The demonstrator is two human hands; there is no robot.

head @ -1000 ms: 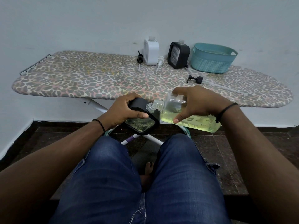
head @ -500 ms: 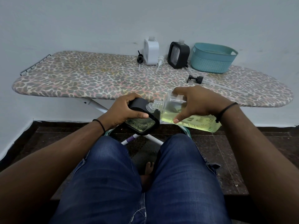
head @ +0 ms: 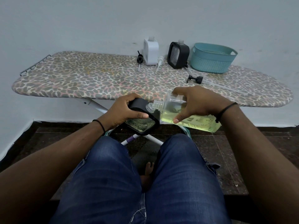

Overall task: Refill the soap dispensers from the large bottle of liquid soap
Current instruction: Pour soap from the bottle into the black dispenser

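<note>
Pale blue wall behind, and a leopard-print ironing board (head: pixel 84 78) across the middle with the spare stuff along its far edge: a white dispenser (head: pixel 151 52), a second black dispenser (head: pixel 178 55) and a teal basket (head: pixel 212 58) toward the far right end, plus loose pump heads (head: pixel 195 79) lying near them. So this looks like the pouring step on one dispenser, done off the board, in front of its near edge and above the knees. The left hand (head: pixel 124 110) is clamped around a black dispenser (head: pixel 142 122), thumb across its windowed face and fingers curled over the top, tilted toward the right. The right hand (head: pixel 195 104) grips the big clear bottle (head: pixel 186 117) from above, fingers wrapped over the far side and thumb on the near side, with the bottle lying almost flat. Its open threaded neck sits right at the dispenser's top corner, touching or just about. Yellow soap pools along the bottle's low side and I can't tell if any is actually reaching the neck. My guess is the next move needs a bit more tip on the bottle while keeping the neck lined up with the opening, or it'll dribble onto the jeans (head: pixel 113 183).
</note>
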